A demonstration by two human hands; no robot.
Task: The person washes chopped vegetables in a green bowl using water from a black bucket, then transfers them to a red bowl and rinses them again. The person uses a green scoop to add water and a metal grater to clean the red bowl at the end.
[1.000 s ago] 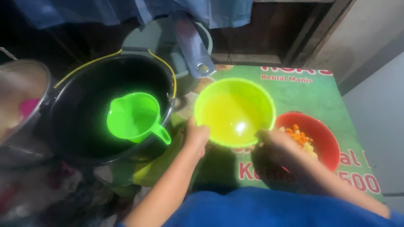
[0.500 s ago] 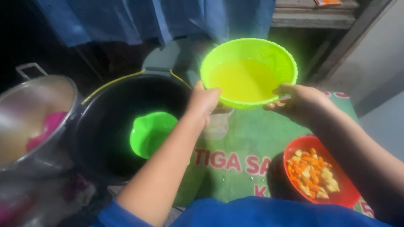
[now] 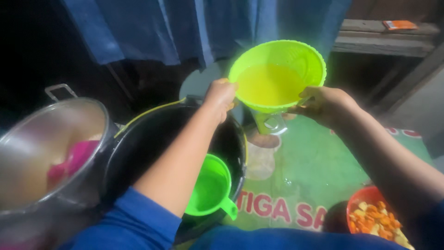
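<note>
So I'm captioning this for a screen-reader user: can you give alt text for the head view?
Both hands, left hand and right hand, hold a lime-green plastic bowl raised above a black bucket containing a green scoop. A steel pot stands left; a red bowl of chopped vegetables sits lower right.

Probably a dim home or stall cooking corner: steel pot (image 3: 51,153), black bucket (image 3: 152,139), bowl of chopped vegetables (image 3: 377,220).

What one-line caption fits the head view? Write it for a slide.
Both hands, left hand and right hand, hold a lime-green bowl raised above a black bucket.
</note>
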